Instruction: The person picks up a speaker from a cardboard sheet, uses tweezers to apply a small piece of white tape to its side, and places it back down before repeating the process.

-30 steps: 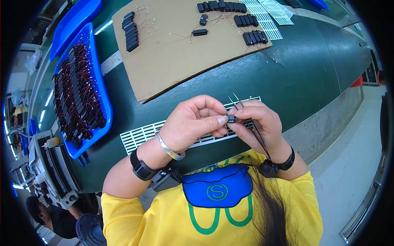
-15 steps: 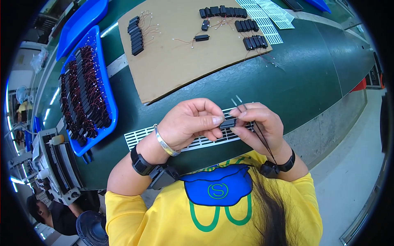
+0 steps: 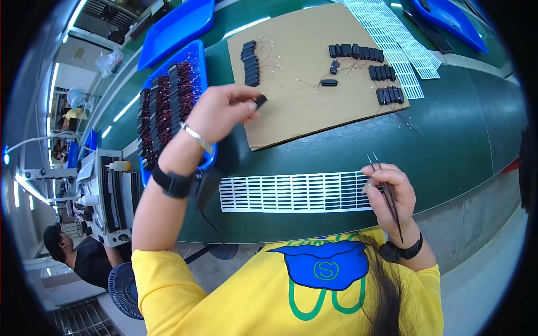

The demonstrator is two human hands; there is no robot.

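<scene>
Black and rectangular, a small block (image 3: 261,101) is clamped between the thumb and fingers of your left hand (image 3: 221,113), just inside the left edge of the brown cardboard sheet (image 3: 297,117). Your right hand (image 3: 395,196) has its fingers closed around slim dark tweezers (image 3: 394,214), tips apart. Black wired blocks (image 3: 251,66) already line the sheet's left and right edges; more fill the blue plastic tray (image 3: 204,73). Which are finished cannot be told.

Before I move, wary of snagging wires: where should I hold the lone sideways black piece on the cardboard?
Probably pinch the black piece by its long sides, from the right: it lies lengthwise left-to-right, and its thin wires trail left.
</scene>
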